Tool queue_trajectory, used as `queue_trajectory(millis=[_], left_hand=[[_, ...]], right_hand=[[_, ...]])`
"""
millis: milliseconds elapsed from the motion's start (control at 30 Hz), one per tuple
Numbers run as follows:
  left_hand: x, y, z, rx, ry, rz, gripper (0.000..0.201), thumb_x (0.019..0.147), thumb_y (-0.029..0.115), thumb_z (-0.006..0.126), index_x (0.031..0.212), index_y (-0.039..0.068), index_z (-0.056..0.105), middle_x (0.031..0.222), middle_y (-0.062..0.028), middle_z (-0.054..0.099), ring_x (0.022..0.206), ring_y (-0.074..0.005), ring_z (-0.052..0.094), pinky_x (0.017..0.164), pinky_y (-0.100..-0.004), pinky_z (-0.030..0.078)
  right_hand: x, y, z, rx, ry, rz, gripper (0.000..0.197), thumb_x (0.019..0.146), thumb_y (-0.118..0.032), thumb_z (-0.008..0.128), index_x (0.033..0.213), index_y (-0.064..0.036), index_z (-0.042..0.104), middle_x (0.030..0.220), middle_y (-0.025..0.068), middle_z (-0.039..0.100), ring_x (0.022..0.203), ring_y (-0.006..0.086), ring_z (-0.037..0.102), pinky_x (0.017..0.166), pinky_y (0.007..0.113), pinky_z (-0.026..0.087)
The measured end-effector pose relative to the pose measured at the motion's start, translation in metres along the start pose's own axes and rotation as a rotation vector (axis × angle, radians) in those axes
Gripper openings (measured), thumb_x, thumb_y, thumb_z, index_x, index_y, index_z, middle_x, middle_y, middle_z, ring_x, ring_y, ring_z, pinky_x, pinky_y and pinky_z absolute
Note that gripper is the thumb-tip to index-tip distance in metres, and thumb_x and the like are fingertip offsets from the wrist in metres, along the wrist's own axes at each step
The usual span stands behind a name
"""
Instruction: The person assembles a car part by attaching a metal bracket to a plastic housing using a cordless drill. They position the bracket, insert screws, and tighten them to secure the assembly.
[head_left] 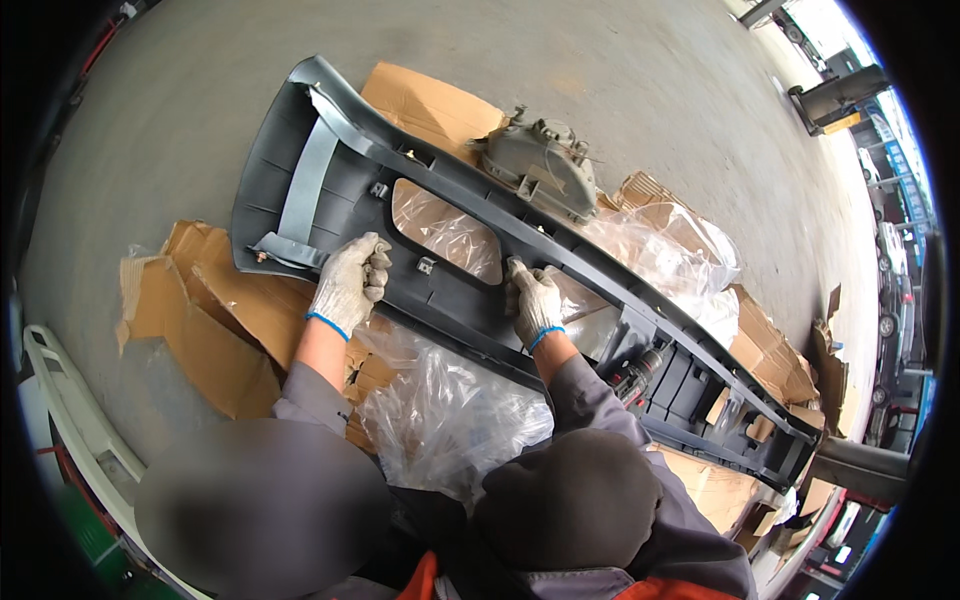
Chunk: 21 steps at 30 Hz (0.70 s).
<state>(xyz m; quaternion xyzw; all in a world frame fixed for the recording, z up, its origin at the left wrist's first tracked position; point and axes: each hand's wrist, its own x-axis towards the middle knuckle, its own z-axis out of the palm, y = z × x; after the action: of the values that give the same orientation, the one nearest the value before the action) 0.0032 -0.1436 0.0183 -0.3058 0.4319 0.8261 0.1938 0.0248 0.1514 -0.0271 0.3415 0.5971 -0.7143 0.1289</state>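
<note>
The bumper (470,310) lies hollow side up over cardboard (220,330) and plastic (440,400), probably to spare its outer face from the floor (650,130). The left hand (352,280) curls at its near left edge, the right hand (535,303) near its centre, fingers bent; whether either grips anything, I cannot tell. A drill (635,378) rests inside, right, partly hidden by the sleeve (595,405).

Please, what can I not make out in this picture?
In the head view:
Left hand: curled fingers hide its palm.
Right hand: curled fingers hide whether it holds anything.
Dark round shape, lower left: too blurred to identify.
Cars, far right: too small for details.
</note>
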Motion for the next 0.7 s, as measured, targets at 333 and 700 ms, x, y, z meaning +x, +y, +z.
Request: queue_trajectory(millis=[333, 700], left_hand=[[-0.002, 0.001, 0.005, 0.056, 0.039, 0.022, 0.024, 0.105, 0.029, 0.062, 0.096, 0.008, 0.065, 0.073, -0.0004, 0.058, 0.051, -0.007, 0.048, 0.042, -0.0209, 0.032], [-0.003, 0.001, 0.014, 0.067, 0.099, 0.026, 0.024, 0.105, 0.029, 0.063, 0.094, 0.008, 0.065, 0.073, -0.0005, 0.058, 0.051, -0.0058, 0.045, 0.041, -0.0194, 0.03]], right_hand=[[0.002, -0.019, -0.005, -0.14, -0.167, 0.043, 0.039, 0.1, -0.044, 0.067, 0.094, -0.0063, 0.062, 0.069, 0.0031, 0.057, 0.054, 0.0168, 0.054, 0.047, 0.033, 0.045], [0.016, 0.01, -0.005, -0.264, 0.021, -0.189, 0.034, 0.099, -0.039, 0.07, 0.083, -0.0091, 0.064, 0.064, -0.0014, 0.054, 0.049, 0.0104, 0.046, 0.044, 0.028, 0.035]])
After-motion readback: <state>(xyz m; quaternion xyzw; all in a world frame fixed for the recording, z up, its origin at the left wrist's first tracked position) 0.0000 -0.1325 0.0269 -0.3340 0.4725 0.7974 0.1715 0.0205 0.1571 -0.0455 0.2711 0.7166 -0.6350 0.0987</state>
